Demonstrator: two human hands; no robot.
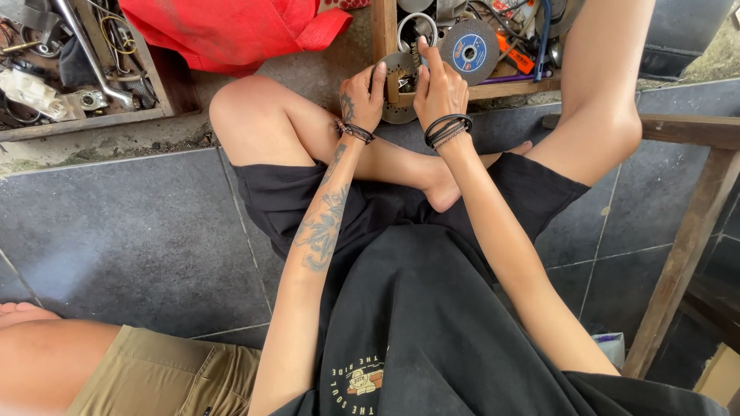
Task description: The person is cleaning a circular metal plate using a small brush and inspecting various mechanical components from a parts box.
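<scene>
Both of my hands reach forward over my crossed legs to the near edge of a wooden tool box [384, 35]. My left hand [361, 96] and my right hand [439, 88] both grip a round perforated metal disc [398, 73] that leans against the box's front rail. Fingers of each hand curl over the disc's rim. Dark cord bracelets circle both wrists. Just beyond the disc a grey cutting wheel with a blue centre label [469, 50] lies in the box among rings and tools.
A second wooden tray of metal parts and wires [73, 69] sits at far left. Red fabric [231, 27] lies between the boxes. A wooden frame leg [686, 254] stands at right. Another person's leg in khaki shorts [116, 366] is at bottom left.
</scene>
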